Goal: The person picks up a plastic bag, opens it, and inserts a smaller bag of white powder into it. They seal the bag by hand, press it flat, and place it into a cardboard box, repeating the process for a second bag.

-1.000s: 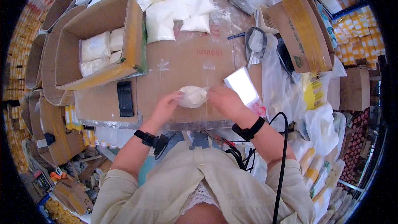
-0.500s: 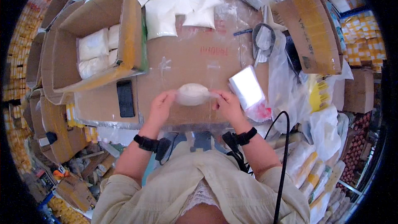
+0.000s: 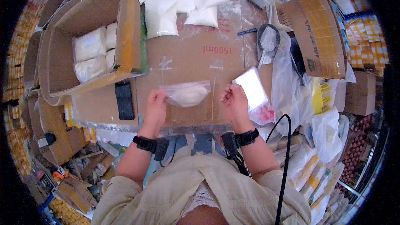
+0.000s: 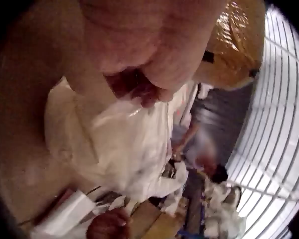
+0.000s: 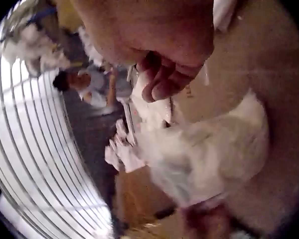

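A clear zip bag of whitish powder (image 3: 188,96) hangs over the cardboard-covered table, its strip edge along the top. My left hand (image 3: 155,107) pinches the bag's upper left corner between thumb and fingers. In the left wrist view the powder bag (image 4: 109,144) spreads out below those fingers. My right hand (image 3: 235,103) is off the bag, a short gap from its right end. Its fingers (image 5: 164,84) are curled inward with nothing between them. Beside the right hand lies a stack of empty clear bags (image 3: 251,89).
An open carton (image 3: 133,33) holding several filled bags stands at left, a black phone (image 3: 124,100) near it. Filled powder bags (image 3: 162,18) lie at the back. Metal scoops (image 3: 266,43) and another carton (image 3: 314,37) are at right. A black cable (image 3: 287,154) runs beside my right arm.
My right hand has let go of the bag's right end and moved right. The bag, in my left hand, has shifted left, its strip edge now facing up.
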The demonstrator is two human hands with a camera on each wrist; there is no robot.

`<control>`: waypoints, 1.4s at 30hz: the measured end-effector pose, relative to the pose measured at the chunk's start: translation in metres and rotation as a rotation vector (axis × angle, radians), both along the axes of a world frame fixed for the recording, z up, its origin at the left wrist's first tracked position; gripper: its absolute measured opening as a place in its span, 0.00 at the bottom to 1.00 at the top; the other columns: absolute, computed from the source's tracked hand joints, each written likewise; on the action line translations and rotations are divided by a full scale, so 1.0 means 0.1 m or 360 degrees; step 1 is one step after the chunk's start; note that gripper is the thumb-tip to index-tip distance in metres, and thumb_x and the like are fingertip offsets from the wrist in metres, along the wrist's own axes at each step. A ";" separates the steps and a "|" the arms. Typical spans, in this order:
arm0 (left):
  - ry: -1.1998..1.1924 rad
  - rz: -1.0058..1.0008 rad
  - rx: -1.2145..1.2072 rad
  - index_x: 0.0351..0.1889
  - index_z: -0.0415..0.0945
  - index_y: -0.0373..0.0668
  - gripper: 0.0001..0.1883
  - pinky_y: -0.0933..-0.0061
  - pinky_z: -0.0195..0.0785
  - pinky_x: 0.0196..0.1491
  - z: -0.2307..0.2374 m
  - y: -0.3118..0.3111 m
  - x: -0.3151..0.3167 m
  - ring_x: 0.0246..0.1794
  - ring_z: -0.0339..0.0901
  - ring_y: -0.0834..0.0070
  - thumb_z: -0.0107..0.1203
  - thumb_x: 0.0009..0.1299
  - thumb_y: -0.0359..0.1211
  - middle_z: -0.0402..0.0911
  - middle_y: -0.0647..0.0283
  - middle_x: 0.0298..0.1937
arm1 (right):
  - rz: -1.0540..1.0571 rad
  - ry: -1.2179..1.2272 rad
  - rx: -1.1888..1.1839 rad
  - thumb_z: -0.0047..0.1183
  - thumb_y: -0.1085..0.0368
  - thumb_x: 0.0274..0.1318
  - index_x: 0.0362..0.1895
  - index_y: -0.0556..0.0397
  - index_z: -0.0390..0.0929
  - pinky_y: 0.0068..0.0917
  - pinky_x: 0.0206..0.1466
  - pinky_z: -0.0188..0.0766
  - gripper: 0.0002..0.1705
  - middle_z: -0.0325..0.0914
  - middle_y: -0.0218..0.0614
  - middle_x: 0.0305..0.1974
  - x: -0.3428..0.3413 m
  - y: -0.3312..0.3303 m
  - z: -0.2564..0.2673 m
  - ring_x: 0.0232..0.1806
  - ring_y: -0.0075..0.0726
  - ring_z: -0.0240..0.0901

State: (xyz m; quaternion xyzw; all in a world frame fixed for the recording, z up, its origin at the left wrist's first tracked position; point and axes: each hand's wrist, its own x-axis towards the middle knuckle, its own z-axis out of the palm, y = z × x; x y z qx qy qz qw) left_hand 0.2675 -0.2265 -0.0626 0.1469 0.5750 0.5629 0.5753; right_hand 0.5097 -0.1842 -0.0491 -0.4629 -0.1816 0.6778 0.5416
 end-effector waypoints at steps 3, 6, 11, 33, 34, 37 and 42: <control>-0.0061 -0.0140 0.0062 0.30 0.69 0.41 0.03 0.80 0.62 0.41 -0.04 0.00 0.01 0.35 0.68 0.80 0.47 0.66 0.28 0.73 0.67 0.33 | 0.0213 -0.0485 -0.0056 0.42 0.62 0.59 0.41 0.55 0.69 0.21 0.31 0.66 0.11 0.72 0.33 0.31 -0.17 0.02 0.31 0.27 0.21 0.67; -0.0235 -0.0093 0.0141 0.30 0.69 0.41 0.02 0.78 0.63 0.42 -0.04 0.01 0.04 0.34 0.68 0.78 0.48 0.66 0.27 0.72 0.67 0.32 | 0.0648 -0.0740 0.0022 0.43 0.63 0.59 0.40 0.55 0.70 0.21 0.32 0.66 0.09 0.72 0.33 0.32 -0.24 0.05 0.33 0.28 0.22 0.67; -0.0380 -0.0081 0.0177 0.30 0.70 0.42 0.02 0.77 0.61 0.45 -0.07 -0.05 -0.01 0.37 0.69 0.78 0.48 0.65 0.26 0.74 0.66 0.36 | 0.0278 -0.0095 -0.0228 0.42 0.65 0.60 0.36 0.56 0.72 0.20 0.35 0.65 0.09 0.72 0.32 0.32 -0.38 0.00 0.08 0.30 0.24 0.67; -0.0188 -0.0324 0.0048 0.36 0.74 0.39 0.06 0.78 0.61 0.48 -0.04 -0.01 -0.11 0.39 0.70 0.80 0.49 0.66 0.30 0.76 0.67 0.35 | 0.0432 -0.2324 0.1266 0.55 0.61 0.46 0.43 0.53 0.72 0.31 0.46 0.65 0.18 0.74 0.37 0.32 -0.55 0.32 0.61 0.36 0.39 0.71; -0.0181 -0.0339 0.0068 0.36 0.74 0.38 0.06 0.78 0.61 0.48 -0.01 -0.01 -0.11 0.39 0.70 0.80 0.49 0.66 0.30 0.77 0.67 0.35 | 0.0639 -0.2465 0.1517 0.55 0.60 0.45 0.42 0.52 0.73 0.32 0.47 0.64 0.18 0.75 0.38 0.32 -0.69 0.39 0.74 0.37 0.41 0.71; -0.0114 -0.0411 0.0104 0.37 0.74 0.38 0.06 0.79 0.61 0.48 0.05 -0.02 -0.15 0.40 0.70 0.80 0.49 0.66 0.29 0.77 0.67 0.36 | 0.1532 -0.2321 0.1460 0.55 0.60 0.44 0.36 0.51 0.77 0.32 0.45 0.65 0.14 0.76 0.41 0.29 -0.98 0.50 0.73 0.36 0.46 0.71; -0.0092 -0.0473 0.0043 0.37 0.74 0.38 0.06 0.79 0.61 0.46 0.11 -0.02 -0.21 0.39 0.69 0.80 0.48 0.66 0.29 0.76 0.67 0.37 | 0.1951 -0.1968 0.1051 0.53 0.60 0.44 0.27 0.52 0.78 0.35 0.34 0.68 0.09 0.76 0.43 0.25 -1.20 0.56 0.51 0.29 0.47 0.73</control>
